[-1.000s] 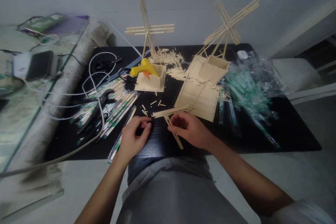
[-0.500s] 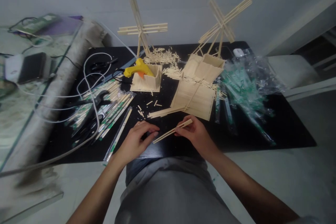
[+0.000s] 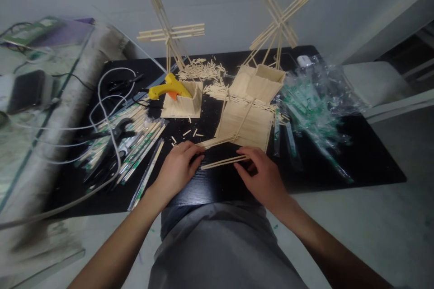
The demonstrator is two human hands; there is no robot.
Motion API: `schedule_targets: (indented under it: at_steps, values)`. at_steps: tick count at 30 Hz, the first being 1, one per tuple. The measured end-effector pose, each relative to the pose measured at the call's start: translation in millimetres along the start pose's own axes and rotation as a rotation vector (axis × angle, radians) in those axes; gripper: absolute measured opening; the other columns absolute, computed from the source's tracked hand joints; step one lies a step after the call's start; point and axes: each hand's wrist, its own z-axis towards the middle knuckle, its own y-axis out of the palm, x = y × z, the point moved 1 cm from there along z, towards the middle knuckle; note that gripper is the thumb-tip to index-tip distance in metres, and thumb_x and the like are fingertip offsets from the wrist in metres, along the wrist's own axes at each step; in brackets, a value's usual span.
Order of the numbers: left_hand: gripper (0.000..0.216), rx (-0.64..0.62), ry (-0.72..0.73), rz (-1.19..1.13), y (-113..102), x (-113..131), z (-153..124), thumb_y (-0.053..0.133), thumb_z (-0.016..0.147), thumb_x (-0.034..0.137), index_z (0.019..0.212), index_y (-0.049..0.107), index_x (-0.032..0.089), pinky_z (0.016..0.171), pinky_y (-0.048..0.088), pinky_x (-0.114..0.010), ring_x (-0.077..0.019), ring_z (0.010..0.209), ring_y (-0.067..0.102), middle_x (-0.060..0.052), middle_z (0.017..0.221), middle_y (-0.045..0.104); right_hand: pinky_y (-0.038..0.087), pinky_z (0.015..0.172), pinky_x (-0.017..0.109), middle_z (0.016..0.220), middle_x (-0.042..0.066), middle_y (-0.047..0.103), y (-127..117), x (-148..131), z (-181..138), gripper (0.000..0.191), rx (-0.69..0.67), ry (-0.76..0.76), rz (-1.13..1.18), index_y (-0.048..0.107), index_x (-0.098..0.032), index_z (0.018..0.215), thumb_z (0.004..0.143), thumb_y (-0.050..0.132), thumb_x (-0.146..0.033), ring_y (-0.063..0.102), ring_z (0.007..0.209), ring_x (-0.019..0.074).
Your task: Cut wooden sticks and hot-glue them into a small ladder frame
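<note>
left hand [image 3: 178, 170] flat, right hand [image 3: 263, 177] touching sticks [image 3: 222, 162]

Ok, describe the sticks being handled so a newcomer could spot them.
On the black table, look near its front edge, between the left hand and the right hand. The loose sticks lie flat, nearly level, one end at the right fingers. Unlike the slanted bundle behind, they stop short of the wooden panel.

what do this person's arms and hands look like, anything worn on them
Both are bare: the left hand and right hand have no gloves, and no ring, watch or bracelet shows. The forearms are uncovered too, with no sleeve in view.
</note>
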Motion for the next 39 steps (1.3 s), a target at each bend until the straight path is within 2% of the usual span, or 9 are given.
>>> schedule_targets:
  at_steps: [3, 6, 12, 15, 18, 22, 26, 33, 39]
  values:
    - [0.012, 0.010, -0.001, 0.068, 6.5, 4.1, 6.8, 0.062, 0.101, 0.026, 0.107, 0.072, 0.022, 0.088, 0.055, -0.039, -0.0241, 0.095, 0.068, -0.006, 0.099, 0.070, 0.056, 0.098, 0.056, 0.114, 0.011, 0.075, -1.0, 1.5, 0.4, 0.016, 0.036, -0.135, -0.168, 0.074, -0.024, 0.106, 0.092, 0.073, -0.017, 0.064, 0.111, 0.0332]
    - [0.013, 0.013, -0.006, 0.119, 10.2, 5.9, 10.5, 0.061, 0.102, 0.028, 0.106, 0.071, 0.021, 0.087, 0.054, -0.039, -0.0243, 0.094, 0.067, -0.007, 0.099, 0.069, 0.051, 0.101, 0.059, 0.114, 0.011, 0.075, -0.1, 5.6, 0.9, 0.015, 0.047, -0.183, -0.223, 0.076, -0.024, 0.104, 0.092, 0.074, -0.017, 0.060, 0.115, 0.0349]
    - [0.013, -0.022, -0.015, 0.175, 10.2, 5.0, 11.8, 0.056, 0.103, 0.023, 0.096, 0.066, 0.018, 0.084, 0.050, -0.041, -0.0269, 0.090, 0.062, -0.009, 0.095, 0.064, 0.048, 0.097, 0.052, 0.112, 0.008, 0.077, 4.8, -0.1, 0.4, 0.013, -0.061, -0.269, -0.199, 0.077, -0.025, 0.102, 0.096, 0.072, -0.014, 0.065, 0.111, 0.0302]
    - [0.013, -0.031, -0.009, 0.154, 3.0, 4.2, 4.3, 0.055, 0.102, 0.022, 0.093, 0.063, 0.018, 0.084, 0.049, -0.042, -0.0274, 0.090, 0.061, -0.010, 0.094, 0.064, 0.048, 0.095, 0.048, 0.108, 0.007, 0.076, 11.0, -7.0, -0.7, 0.012, -0.157, -0.344, -0.168, 0.077, -0.023, 0.102, 0.100, 0.068, -0.015, 0.066, 0.106, 0.0274]
    - [0.014, -0.029, -0.016, 0.095, -8.3, 3.9, -10.4, 0.050, 0.105, 0.024, 0.096, 0.060, 0.020, 0.079, 0.049, -0.037, -0.0232, 0.085, 0.062, -0.006, 0.093, 0.064, 0.048, 0.095, 0.046, 0.103, 0.008, 0.075, 19.3, -12.7, -1.3, 0.016, -0.212, -0.397, -0.178, 0.078, -0.023, 0.103, 0.104, 0.063, -0.017, 0.065, 0.103, 0.0260]
    - [0.013, -0.008, -0.061, -0.007, -18.3, 3.8, -32.4, 0.053, 0.107, 0.030, 0.101, 0.061, 0.022, 0.073, 0.051, -0.029, -0.0173, 0.077, 0.064, -0.001, 0.089, 0.068, 0.048, 0.092, 0.043, 0.099, 0.009, 0.073, 31.3, -19.5, -0.1, 0.021, -0.219, -0.440, -0.232, 0.077, -0.020, 0.098, 0.105, 0.059, -0.014, 0.061, 0.099, 0.0252]
    - [0.008, 0.063, -0.097, -0.141, -14.7, 1.7, -46.0, 0.061, 0.104, 0.029, 0.104, 0.067, 0.023, 0.077, 0.053, -0.027, -0.0158, 0.083, 0.066, -0.001, 0.095, 0.071, 0.046, 0.092, 0.042, 0.098, 0.009, 0.074, 43.1, -25.9, 1.8, 0.019, -0.220, -0.450, -0.274, 0.076, -0.018, 0.102, 0.105, 0.059, -0.012, 0.060, 0.098, 0.0254]
    - [0.007, 0.137, -0.059, -0.194, -0.8, -0.5, -51.2, 0.065, 0.101, 0.021, 0.105, 0.071, 0.021, 0.085, 0.054, -0.026, -0.0145, 0.092, 0.068, -0.001, 0.098, 0.072, 0.045, 0.090, 0.040, 0.099, 0.009, 0.075, 50.2, -25.7, 0.0, 0.018, -0.163, -0.526, -0.229, 0.075, -0.014, 0.106, 0.104, 0.058, -0.009, 0.061, 0.097, 0.0240]
    - [0.009, 0.156, -0.072, -0.197, -1.6, 1.0, -51.4, 0.063, 0.102, 0.020, 0.106, 0.070, 0.021, 0.087, 0.054, -0.026, -0.0144, 0.095, 0.069, -0.003, 0.102, 0.073, 0.047, 0.088, 0.039, 0.107, 0.010, 0.077, 46.8, -22.4, -2.8, 0.023, -0.178, -0.576, -0.208, 0.073, -0.013, 0.115, 0.106, 0.052, -0.007, 0.061, 0.100, 0.0241]
